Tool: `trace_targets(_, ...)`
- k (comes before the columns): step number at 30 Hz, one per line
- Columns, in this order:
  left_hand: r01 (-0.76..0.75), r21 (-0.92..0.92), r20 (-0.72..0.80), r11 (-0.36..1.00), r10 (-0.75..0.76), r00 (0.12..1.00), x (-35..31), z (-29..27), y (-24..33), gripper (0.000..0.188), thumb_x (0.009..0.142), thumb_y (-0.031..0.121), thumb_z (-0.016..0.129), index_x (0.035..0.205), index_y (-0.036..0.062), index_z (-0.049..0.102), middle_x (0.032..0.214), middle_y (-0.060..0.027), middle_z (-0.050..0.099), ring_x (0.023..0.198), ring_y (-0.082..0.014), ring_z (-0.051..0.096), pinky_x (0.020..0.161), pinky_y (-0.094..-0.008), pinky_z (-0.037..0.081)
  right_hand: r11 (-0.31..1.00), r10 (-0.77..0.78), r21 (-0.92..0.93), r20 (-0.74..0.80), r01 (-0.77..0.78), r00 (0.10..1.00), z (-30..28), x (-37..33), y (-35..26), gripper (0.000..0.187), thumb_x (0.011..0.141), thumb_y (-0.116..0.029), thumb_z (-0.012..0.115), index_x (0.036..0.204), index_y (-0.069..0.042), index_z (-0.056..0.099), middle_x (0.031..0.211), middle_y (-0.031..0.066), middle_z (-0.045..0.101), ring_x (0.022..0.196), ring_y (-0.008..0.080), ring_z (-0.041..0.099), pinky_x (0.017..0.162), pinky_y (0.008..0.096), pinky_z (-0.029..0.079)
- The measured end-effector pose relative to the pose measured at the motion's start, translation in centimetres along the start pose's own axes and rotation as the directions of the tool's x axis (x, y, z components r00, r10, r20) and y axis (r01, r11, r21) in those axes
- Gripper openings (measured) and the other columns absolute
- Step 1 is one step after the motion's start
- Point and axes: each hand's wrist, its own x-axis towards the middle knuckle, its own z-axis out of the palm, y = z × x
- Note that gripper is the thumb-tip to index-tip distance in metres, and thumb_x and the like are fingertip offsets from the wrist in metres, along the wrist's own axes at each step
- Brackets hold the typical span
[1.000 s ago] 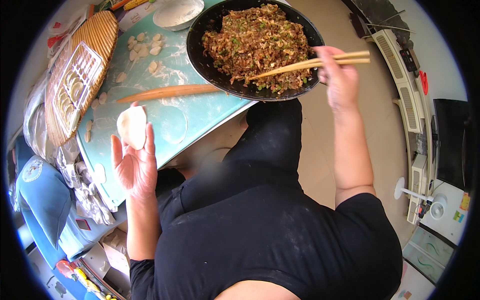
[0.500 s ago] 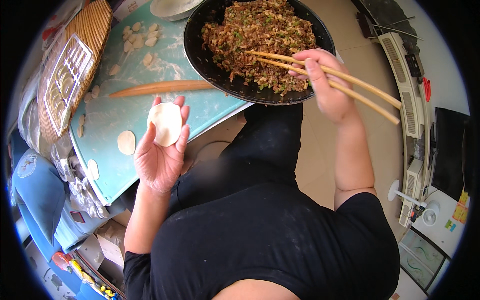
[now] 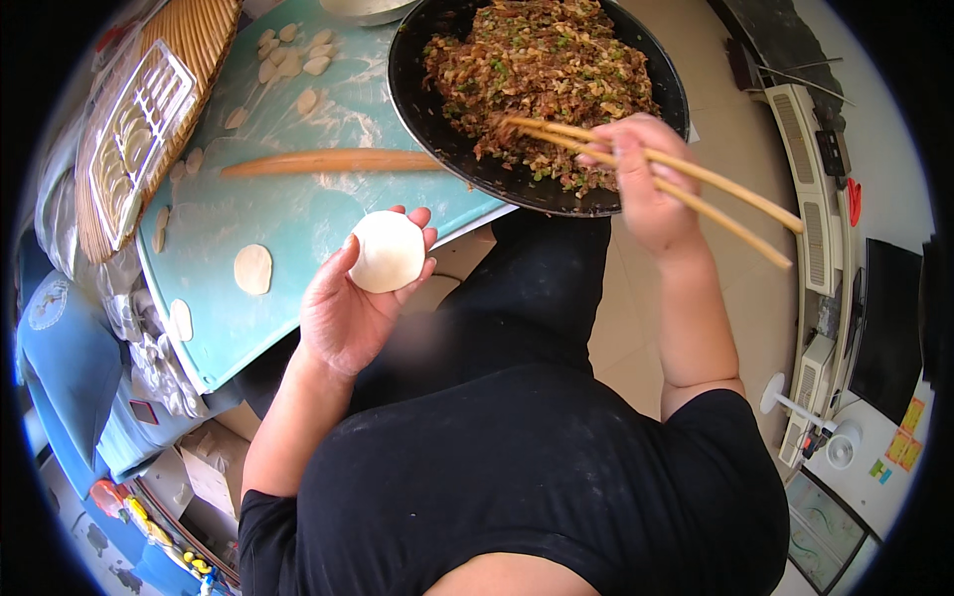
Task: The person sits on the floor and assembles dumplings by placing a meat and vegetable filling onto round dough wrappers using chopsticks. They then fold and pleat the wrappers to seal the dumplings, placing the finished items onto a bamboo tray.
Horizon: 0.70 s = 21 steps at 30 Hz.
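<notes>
My left hand point(image 3: 348, 313) is palm up, its fingers curled around a round white dumpling wrapper point(image 3: 388, 252) near the front edge of the board. A pair of wooden chopsticks point(image 3: 730, 186) is gripped in my right hand point(image 3: 651, 189). Their tips reach into a brown and green minced filling point(image 3: 556, 70), which is heaped in a black pan point(image 3: 422, 109). Left of my left hand, another flat wrapper point(image 3: 252, 269) lies on the floured blue-green board point(image 3: 298, 219). A wooden rolling pin point(image 3: 318, 162) rests beyond it, its right end reaching the pan.
Several small dough pieces point(image 3: 288, 62) are scattered at the board's far side. A woven tray point(image 3: 204, 50) at the far left bears a white plastic tray point(image 3: 149, 129) with pale dumplings. A blue chair point(image 3: 65, 348) stands at the left; a white fan point(image 3: 843, 442) is at the right.
My left hand has moved to the right with the wrapper, toward the pan. The chopstick tips have dipped lower into the near side of the filling.
</notes>
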Motion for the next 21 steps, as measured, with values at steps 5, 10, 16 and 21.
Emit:
trace_targets(5, 0.055, 0.009, -0.007, 0.998, -0.055, 0.998, 0.2, 0.0, -0.2, 0.05, 0.09, 0.024, 0.05, 0.128, -0.002, 0.034, 0.133, -0.0215, 0.039, 0.12, -0.0328, 0.043, 0.098, -0.0431, 0.041, 0.995, 0.005, -0.101, -0.031, -0.008, 1.0, 0.8, 0.3, 1.0, 0.015, 0.089, -0.011, 0.051, 0.083, 0.001, 0.058, 0.071, 0.0088, 0.059, 0.06, 0.0187, 0.059, 0.056, 0.0287, 0.047)
trace_targets(10, 0.068, 0.003, -0.017, 0.998, -0.068, 0.998, 0.1, -0.4, -0.2, 0.048, 0.089, 0.024, 0.051, 0.127, -0.0012, 0.036, 0.131, -0.0217, 0.041, 0.12, -0.0329, 0.044, 0.099, -0.0429, 0.041, 0.986, 0.145, 0.077, 0.046, -0.148, 0.988, 0.7, -0.6, -0.1, 0.017, 0.091, -0.012, 0.051, 0.084, 0.002, 0.057, 0.074, 0.0084, 0.06, 0.063, 0.0158, 0.061, 0.056, 0.0267, 0.048)
trace_targets(16, 0.08, 0.018, -0.039, 0.997, -0.08, 0.996, -0.1, -0.3, -0.3, 0.047, 0.089, 0.023, 0.052, 0.126, -0.001, 0.037, 0.13, -0.0212, 0.042, 0.119, -0.0324, 0.045, 0.099, -0.0427, 0.041, 0.9, 0.382, 0.246, -0.05, -0.36, 0.923, -1.4, -0.9, 0.3, 0.025, 0.096, -0.018, 0.041, 0.095, 0.003, 0.054, 0.082, 0.0127, 0.06, 0.07, 0.0192, 0.064, 0.064, 0.0268, 0.053)
trace_targets(21, 0.089, 0.036, -0.044, 0.995, -0.088, 0.995, 0.1, 0.6, -0.3, 0.045, 0.091, 0.024, 0.047, 0.126, -0.0022, 0.036, 0.131, -0.0216, 0.041, 0.119, -0.0323, 0.045, 0.099, -0.0413, 0.041, 0.923, 0.304, 0.242, 0.021, -0.3, 0.953, 0.4, -1.7, 0.2, 0.024, 0.096, -0.017, 0.041, 0.096, 0.003, 0.054, 0.081, 0.0114, 0.06, 0.071, 0.019, 0.065, 0.063, 0.027, 0.053)
